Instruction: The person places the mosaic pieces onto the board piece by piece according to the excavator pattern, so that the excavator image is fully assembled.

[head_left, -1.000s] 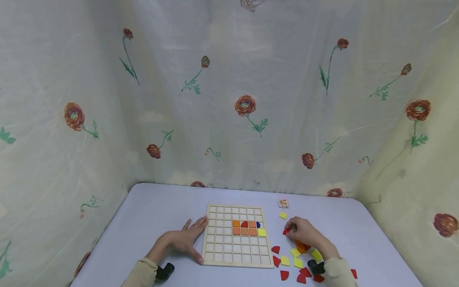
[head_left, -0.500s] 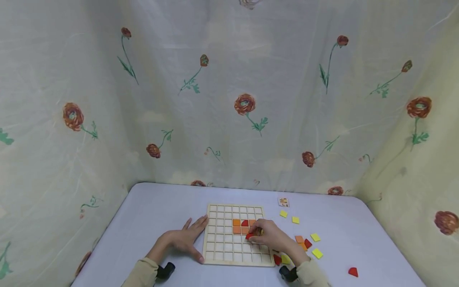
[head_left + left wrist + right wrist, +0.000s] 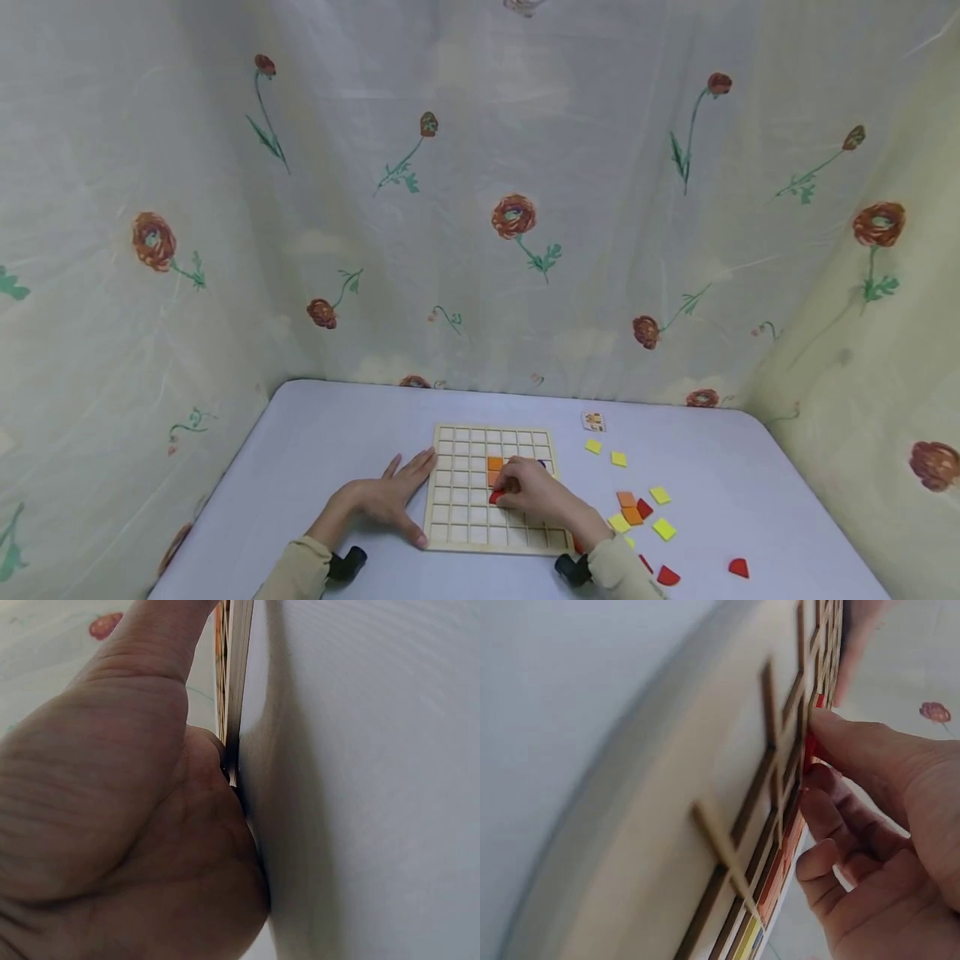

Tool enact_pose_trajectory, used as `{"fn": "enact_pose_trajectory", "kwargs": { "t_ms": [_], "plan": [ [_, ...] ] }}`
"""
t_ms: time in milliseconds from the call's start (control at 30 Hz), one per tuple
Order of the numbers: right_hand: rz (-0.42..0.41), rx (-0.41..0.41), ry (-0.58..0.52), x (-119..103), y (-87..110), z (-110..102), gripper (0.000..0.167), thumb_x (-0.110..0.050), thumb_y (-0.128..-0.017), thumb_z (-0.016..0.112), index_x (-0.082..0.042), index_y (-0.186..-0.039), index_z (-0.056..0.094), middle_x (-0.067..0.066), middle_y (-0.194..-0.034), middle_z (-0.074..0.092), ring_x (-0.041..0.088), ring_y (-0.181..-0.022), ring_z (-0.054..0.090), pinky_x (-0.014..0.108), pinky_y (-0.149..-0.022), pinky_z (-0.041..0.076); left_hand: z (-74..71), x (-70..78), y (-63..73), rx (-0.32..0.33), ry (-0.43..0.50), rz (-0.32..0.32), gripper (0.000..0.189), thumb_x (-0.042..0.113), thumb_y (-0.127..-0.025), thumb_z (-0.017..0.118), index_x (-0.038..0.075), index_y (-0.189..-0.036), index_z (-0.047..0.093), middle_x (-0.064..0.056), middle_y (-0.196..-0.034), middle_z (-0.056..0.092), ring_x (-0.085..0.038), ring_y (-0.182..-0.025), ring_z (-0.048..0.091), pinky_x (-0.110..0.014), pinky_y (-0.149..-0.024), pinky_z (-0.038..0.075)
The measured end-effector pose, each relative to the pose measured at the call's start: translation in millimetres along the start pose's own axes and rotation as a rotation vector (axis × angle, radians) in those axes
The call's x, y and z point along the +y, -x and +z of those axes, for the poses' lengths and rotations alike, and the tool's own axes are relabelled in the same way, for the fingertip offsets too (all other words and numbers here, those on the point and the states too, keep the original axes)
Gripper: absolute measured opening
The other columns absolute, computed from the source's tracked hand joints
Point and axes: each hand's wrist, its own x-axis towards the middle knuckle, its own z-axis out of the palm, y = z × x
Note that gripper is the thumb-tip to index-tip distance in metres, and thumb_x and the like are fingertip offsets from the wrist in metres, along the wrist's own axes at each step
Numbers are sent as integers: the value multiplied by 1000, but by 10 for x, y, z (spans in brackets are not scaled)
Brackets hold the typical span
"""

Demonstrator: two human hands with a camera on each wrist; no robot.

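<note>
A wooden grid board point(image 3: 459, 546) lies on the table. My left hand point(image 3: 390, 498) rests flat at its left side, fingers spread, the thumb by the near corner and the fingertips touching the edge; the left wrist view shows the palm beside the board edge point(image 3: 240, 660). My right hand point(image 3: 536, 490) is over the board's middle, pinching a red rounded tile point(image 3: 495, 497) between thumb and fingers. In the right wrist view that red tile point(image 3: 811, 747) meets the grid. Orange tiles point(image 3: 495, 463) sit in cells just beyond; my right hand hides most of the other placed tiles.
Loose yellow tiles point(image 3: 663, 529), orange tiles point(image 3: 632, 516) and red tiles point(image 3: 738, 568) are scattered right of the board, some hidden under the right forearm. A small picture card point(image 3: 593, 422) lies at the back right. A floral curtain point(image 3: 480, 250) hangs behind the table.
My right hand has carried the red tile leftward from the loose tiles onto the board, then farther left to the cell below the orange tiles. The left hand has stayed put.
</note>
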Motion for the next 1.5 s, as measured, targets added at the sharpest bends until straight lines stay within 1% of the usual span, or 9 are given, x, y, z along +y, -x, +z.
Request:
{"fn": "enact_pose_trajectory", "kwargs": {
  "t_ms": [200, 367, 467, 567, 767, 900, 1000, 1200, 1500],
  "plan": [
    [-31, -16, 39, 17, 11, 6, 10, -11, -86, 71, -16, -94, 74, -7, -91, 64, 3, -83, 55, 21, -74, 50, -18, 7, 12, 5, 2, 6, 130, 60, -66, 80, 7, -156, 1, -9, -164, -5, -26, -151, -6, -53, -120, -8],
    [-6, -25, -25, 20, 21, -36, 14, -12, -86, 72, -15, -99, 73, -5, -92, 66, 6, -81, 55, 21, -72, 49, -20, 9, 17, 14, 3, 12, 130, 58, -67, 80, 6, -155, 1, -11, -164, -4, -26, -151, -5, -53, -120, -7],
    [37, 1, -67, 46, 73, -107, 13, -16, -86, 73, -15, -100, 72, -5, -94, 67, 7, -81, 55, 21, -70, 49, -12, 6, 12, 13, -4, 19, 129, 59, -67, 79, 6, -155, 1, -10, -164, -4, -26, -151, -5, -53, -120, -7],
    [105, 74, -84, 119, 140, -238, 10, -16, -87, 72, -13, -97, 70, -4, -92, 66, 10, -79, 55, 21, -67, 48, -8, 6, 10, 13, -6, 18, 129, 60, -68, 79, 7, -155, 1, -10, -164, -4, -25, -151, -5, -52, -121, -7],
    [328, 256, -64, 447, 228, -569, 18, -13, -83, 75, -9, -96, 63, 4, -87, 59, 15, -77, 48, 23, -59, 41, -13, 8, 18, 15, 4, 17, 129, 58, -67, 80, 6, -155, 2, -10, -164, -4, -26, -151, -5, -52, -121, -7],
    [473, 289, -30, 716, 287, -726, 29, -15, -82, 75, -5, -105, 61, 10, -98, 60, 19, -83, 49, 26, -68, 45, -19, 15, 25, 12, 2, 19, 128, 59, -67, 80, 6, -155, 2, -10, -164, -4, -26, -151, -5, -53, -120, -7],
    [541, 279, -10, 874, 336, -782, 35, -15, -83, 74, -1, -112, 60, 12, -106, 61, 22, -89, 52, 33, -77, 50, -18, 19, 22, 5, -3, 14, 129, 61, -68, 78, 7, -155, 1, -9, -164, -4, -26, -151, -6, -53, -120, -7],
    [608, 268, 10, 1059, 376, -803, 41, -17, -84, 73, 2, -117, 58, 15, -111, 56, 26, -95, 52, 44, -88, 51, -29, 32, 27, 6, -2, -1, 129, 61, -68, 78, 7, -156, 1, -9, -164, -4, -26, -151, -6, -53, -120, -7],
    [631, 290, -4, 1198, 352, -755, 22, -11, -85, 72, -2, -102, 62, 9, -93, 60, 21, -82, 52, 28, -70, 48, -16, 26, 26, 9, 6, 4, 129, 60, -67, 79, 8, -156, 1, -9, -164, -4, -25, -151, -5, -52, -121, -7]
  ]
}}
